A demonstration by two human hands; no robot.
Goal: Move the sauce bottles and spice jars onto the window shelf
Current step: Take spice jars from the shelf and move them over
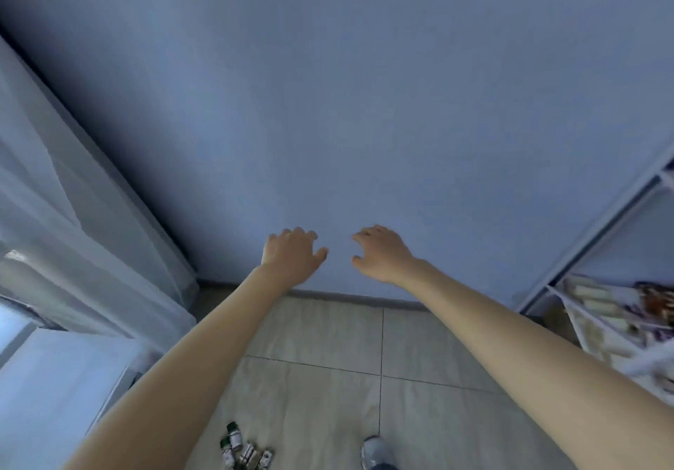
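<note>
Tiled floor (328, 342) down below, with a little bunch of spice jars (242, 449) sitting on it near the bottom edge, right beside a grey shoe (375, 453). Further out, both arms reach toward the plain blue wall (328, 104): left hand (291, 256) and right hand (381, 254) loose, fingers slightly curled, holding nothing. Sheer curtain (73, 214) on the left, white rack (620, 287) on the right.

head cam | looks forward-down | faces wall (364, 104), floor (328, 378) below

Bare forearms, grey shoe (375, 452)
</note>
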